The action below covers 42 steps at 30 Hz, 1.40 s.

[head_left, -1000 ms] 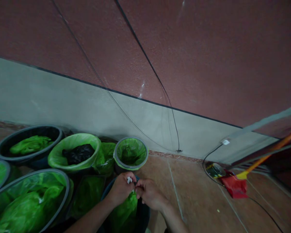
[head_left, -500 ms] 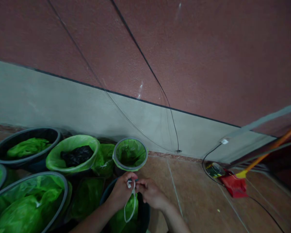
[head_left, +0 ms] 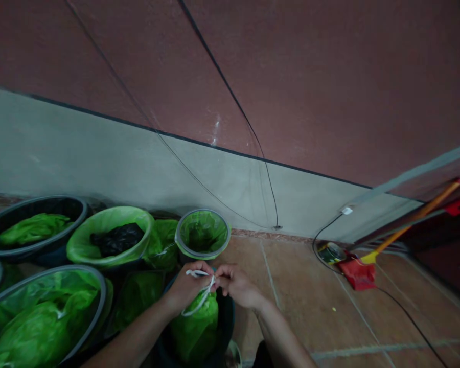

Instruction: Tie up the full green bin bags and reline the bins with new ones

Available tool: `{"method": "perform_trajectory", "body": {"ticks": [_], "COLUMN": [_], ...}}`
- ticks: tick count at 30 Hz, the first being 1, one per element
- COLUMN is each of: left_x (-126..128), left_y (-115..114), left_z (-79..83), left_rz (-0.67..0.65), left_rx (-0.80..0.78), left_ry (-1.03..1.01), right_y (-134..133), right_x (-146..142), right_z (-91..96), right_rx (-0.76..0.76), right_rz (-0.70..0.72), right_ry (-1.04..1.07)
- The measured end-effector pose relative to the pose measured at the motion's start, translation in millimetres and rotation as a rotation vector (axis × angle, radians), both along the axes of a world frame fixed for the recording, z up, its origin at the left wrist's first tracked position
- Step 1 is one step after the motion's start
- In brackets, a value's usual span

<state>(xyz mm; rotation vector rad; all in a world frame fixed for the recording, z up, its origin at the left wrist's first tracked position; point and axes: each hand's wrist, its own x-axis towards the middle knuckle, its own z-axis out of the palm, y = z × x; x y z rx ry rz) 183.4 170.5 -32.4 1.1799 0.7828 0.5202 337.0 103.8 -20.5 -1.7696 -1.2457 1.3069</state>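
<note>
My left hand (head_left: 187, 286) and my right hand (head_left: 233, 283) meet over a dark bin (head_left: 226, 327) at the bottom middle. Both hands pinch a white drawstring (head_left: 199, 299) that loops down from the neck of a bright green plastic bag (head_left: 195, 324) sitting in that bin. The fingers of both hands are closed on the string, close together. The bag's top is gathered under my hands.
Several other bins with green liners stand to the left: a small round one (head_left: 203, 235), one with a black bag inside (head_left: 111, 237), larger ones (head_left: 42, 312). A red dustpan with an orange handle (head_left: 354, 271) and cables (head_left: 322, 240) lie right, by the wall.
The white drawstring has been drawn out into a visible loop between my hands. The view shifted slightly right and down.
</note>
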Motion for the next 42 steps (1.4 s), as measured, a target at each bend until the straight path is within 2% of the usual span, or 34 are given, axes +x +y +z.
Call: {"method": "perform_trajectory", "body": {"ticks": [4,6,8,13,17,20,25,28,33,37,42], "left_x": [-2,-2,-2,0,-1,-1,-2,-4,-7,-6,-4], "left_y": [0,-1,-1,1,0,-1,-3,-1,2,3,5], "left_z": [3.9,3.7,3.1,6.8,14.5,16.0,6.1,-1.2,-8.7,-13.4,-14.6], "left_rz": [-0.018,-0.009,0.009,0.047,0.043,0.027,0.034,0.045,0.003,0.001,0.090], "left_rx": [-0.034,-0.046,-0.050,-0.048,-0.048,-0.036,0.005,0.086,0.151,0.149,0.096], "left_ry": [0.049,0.056,0.051,0.011,0.035,0.049,0.093,0.160,0.244,0.276,0.256], "right_y": [-6,-8,-8,-4,-1,-1,-5,-8,-8,-8,-17], "right_x": [-3,-5,-4,1,4,1,-5,-5,-2,-2,2], "right_z": [8.9,10.8,8.8,-10.8,-22.7,-15.6,7.5,7.8,-1.8,2.9,8.7], "right_rx": [0.153,0.181,0.194,0.158,0.083,0.075,0.040,-0.052,-0.105,-0.134,-0.028], "right_rz": [0.054,0.061,0.056,0.114,0.008,-0.002,-0.003,0.024,0.034,0.062,0.050], "right_ry": [-0.446,-0.517,-0.463,-0.146,-0.059,-0.154,-0.646,-0.781,-0.792,-0.802,-0.633]}}
